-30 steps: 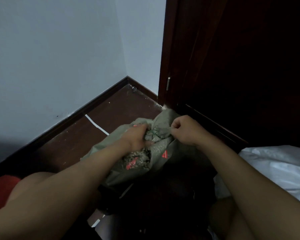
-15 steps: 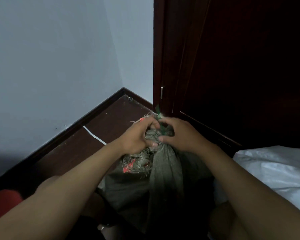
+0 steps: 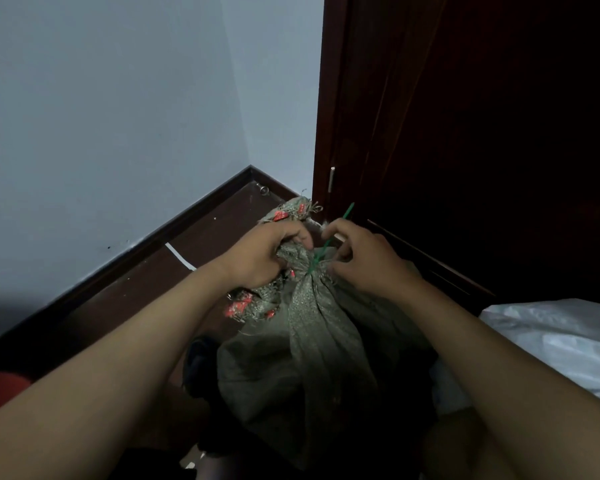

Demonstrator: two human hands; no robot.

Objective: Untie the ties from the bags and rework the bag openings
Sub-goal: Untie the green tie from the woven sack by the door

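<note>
untying step in hand: left hand [image 3: 264, 258] clamped on the gathered neck of the woven bag [image 3: 312, 341], on the floor near the dark door [image 3: 465, 133]; right hand [image 3: 364, 258] pinching at the green tie [image 3: 321, 252]. next, probably: loosen tie, slide off, spread opening.

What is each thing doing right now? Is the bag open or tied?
Green sack: upright, neck gathered and tied.
Green tie: wrapped round the neck, tail sticking up.
Left hand: gripping the bunched sack top.
Right hand: fingers curled at the tie.
White bag: lying at right.
</note>
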